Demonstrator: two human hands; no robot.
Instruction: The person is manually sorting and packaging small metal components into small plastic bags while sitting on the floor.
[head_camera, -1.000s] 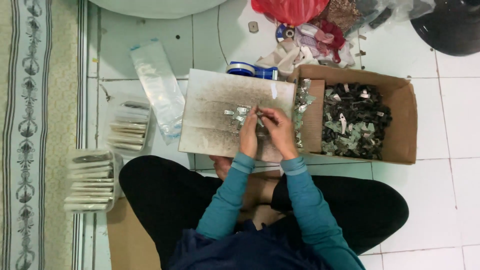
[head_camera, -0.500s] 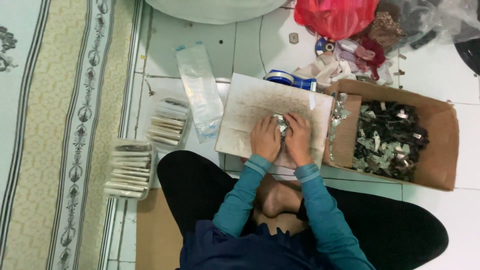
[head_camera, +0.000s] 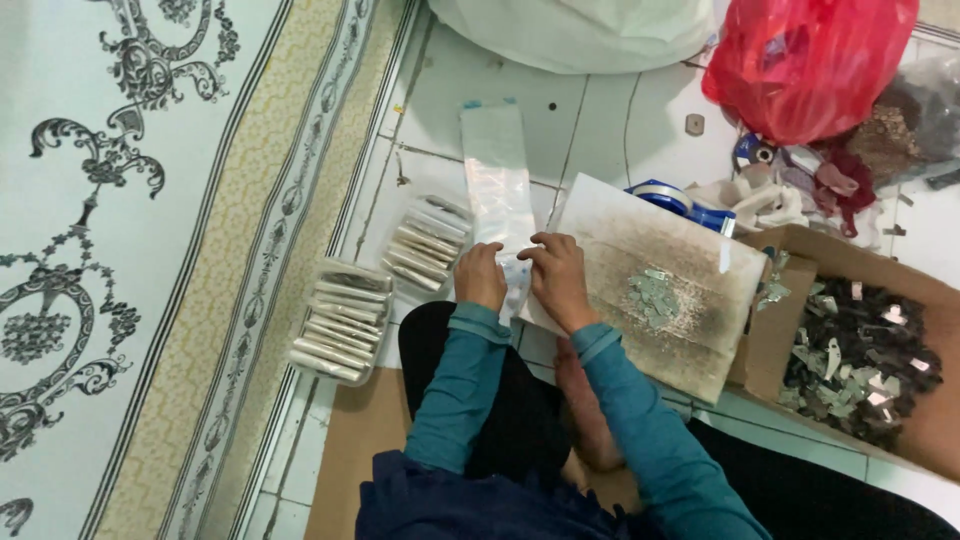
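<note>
Both hands, left (head_camera: 480, 276) and right (head_camera: 556, 277), pinching the near end of a clear plastic bag (head_camera: 497, 192) flat on the tiled floor (head_camera: 600, 110), beside the grey board (head_camera: 690, 300) with metal bits (head_camera: 655, 295).

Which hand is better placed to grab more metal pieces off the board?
Probably right. The right hand sits at the board's near edge, on the side of the small metal pieces. The left hand is farther from them, across the clear plastic bag both hands touch.
</note>
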